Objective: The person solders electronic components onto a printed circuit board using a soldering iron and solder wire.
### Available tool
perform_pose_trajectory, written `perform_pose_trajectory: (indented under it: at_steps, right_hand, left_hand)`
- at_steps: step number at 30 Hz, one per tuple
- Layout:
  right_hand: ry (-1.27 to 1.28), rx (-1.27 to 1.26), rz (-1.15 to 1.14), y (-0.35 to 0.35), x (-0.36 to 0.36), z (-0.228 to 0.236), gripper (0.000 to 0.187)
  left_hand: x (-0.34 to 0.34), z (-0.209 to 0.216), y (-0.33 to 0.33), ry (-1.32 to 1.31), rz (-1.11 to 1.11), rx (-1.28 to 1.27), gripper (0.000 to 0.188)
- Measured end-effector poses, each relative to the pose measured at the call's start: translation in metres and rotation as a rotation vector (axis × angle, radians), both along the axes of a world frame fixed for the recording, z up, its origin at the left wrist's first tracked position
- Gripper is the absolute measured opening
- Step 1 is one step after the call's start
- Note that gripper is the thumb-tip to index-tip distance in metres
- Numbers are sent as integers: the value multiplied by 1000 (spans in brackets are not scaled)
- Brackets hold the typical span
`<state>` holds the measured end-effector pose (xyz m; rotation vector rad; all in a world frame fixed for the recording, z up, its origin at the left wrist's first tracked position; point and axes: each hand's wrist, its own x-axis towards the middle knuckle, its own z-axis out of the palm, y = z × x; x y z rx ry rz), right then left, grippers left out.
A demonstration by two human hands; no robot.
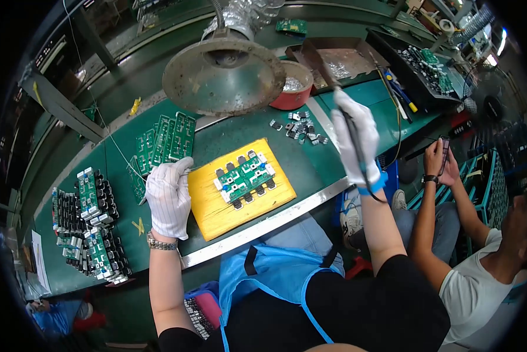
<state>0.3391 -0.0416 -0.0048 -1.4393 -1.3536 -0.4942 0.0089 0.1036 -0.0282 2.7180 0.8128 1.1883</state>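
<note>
Boards (95, 198) with dark components crowd the far left, some hiding others. The gloved left hand (169, 196) curls at a thin wire (118, 146); whether its fingers pinch it, one cannot tell. A green circuit board (245, 180) lies on a yellow pad (213, 220) between the hands. The gloved right hand (364, 135) clamps its fingers on a dark-handled tool (322, 64), its far end blurred. Farther right, a seated person (473, 293) is partly cut off.

Green-topped workbench (310, 167), dark floor (137, 308), slanting grey beam (67, 110), bright light (502, 42)
</note>
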Motion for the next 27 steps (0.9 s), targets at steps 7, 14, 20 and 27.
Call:
perform_pose_trajectory:
  at_steps: [7,14,20,27]
  right_hand:
    - [-155,-97,54,18,19,-23,32]
    - [437,-113,190,-52,-47,-30,25]
    - [-17,-253,226,-55,-85,-57,42]
    - [-97,-393,210,-55,-89,-52,55]
  left_hand:
    - [-25,8,-3,242,225,115,21]
    - [-37,8,-30,259,299,132,39]
    - [-13,-11,-38,379,218,-74,42]
    - [-11,-18,-25,439,258,-86,34]
